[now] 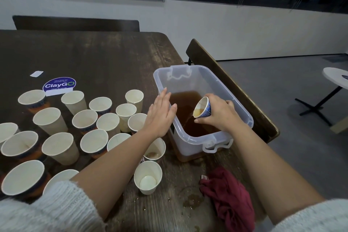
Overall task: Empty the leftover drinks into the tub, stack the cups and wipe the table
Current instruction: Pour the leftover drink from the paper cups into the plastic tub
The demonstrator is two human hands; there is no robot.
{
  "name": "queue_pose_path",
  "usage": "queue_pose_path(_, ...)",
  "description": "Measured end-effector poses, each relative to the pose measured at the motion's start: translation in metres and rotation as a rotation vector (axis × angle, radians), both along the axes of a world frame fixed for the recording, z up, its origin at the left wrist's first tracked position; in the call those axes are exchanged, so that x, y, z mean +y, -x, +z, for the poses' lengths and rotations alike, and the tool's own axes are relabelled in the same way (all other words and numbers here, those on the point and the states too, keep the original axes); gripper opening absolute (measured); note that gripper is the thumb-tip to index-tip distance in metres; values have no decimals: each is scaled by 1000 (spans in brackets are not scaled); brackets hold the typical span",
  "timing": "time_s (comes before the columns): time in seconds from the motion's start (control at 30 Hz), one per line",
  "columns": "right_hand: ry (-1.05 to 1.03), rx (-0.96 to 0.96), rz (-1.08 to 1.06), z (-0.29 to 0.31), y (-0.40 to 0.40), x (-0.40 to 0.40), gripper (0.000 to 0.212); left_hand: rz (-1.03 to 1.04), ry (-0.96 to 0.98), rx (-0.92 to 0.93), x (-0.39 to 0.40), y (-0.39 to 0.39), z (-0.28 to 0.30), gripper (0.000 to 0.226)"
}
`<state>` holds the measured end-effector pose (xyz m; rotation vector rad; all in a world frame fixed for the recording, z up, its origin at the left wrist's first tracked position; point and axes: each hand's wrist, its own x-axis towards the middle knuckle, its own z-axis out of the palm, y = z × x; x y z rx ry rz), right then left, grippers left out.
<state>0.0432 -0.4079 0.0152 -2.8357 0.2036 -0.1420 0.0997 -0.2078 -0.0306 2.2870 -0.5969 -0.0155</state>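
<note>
A dim room with grey roller blinds and a pale wall lies behind a dark, worn wooden table [105, 56], its near right part spotted with wet brown drips. At the table's right edge stands a clear plastic tub with clip handles [243, 111], partly filled with brown liquid [185, 103]; a dark wooden chair back [231, 88] rises just behind it. The right hand [220, 114] is over the tub, fingers and thumb curled round a small blue-patterned paper cup [202, 107] tipped on its side with its mouth turned left, a little pale drink lying at its lower lip; whether any is falling is hard to make out. The left hand [160, 114] hovers flat beside the tub's left rim, fingers straight and close together, holding nothing; I cannot tell whether it touches the rim. Left of it crowd many upright white paper cups [60, 147], unstacked, some cut off by the picture's edge and a few hidden under the left forearm. One cup near the front [147, 177] shows a pale disc at its bottom. A crumpled dark red cloth [227, 196] lies on the table near the right forearm. A round blue "ClayGo" sticker [59, 84] sits beyond the cups. Fuzzy white sleeves [47, 211] fill the lower corners.
</note>
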Motion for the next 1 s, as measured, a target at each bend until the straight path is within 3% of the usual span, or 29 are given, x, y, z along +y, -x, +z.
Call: queue_pose_path(1.0, 221, 15, -17, -3, -5, 0, 82, -5, -7, -6, 1, 0, 1, 53)
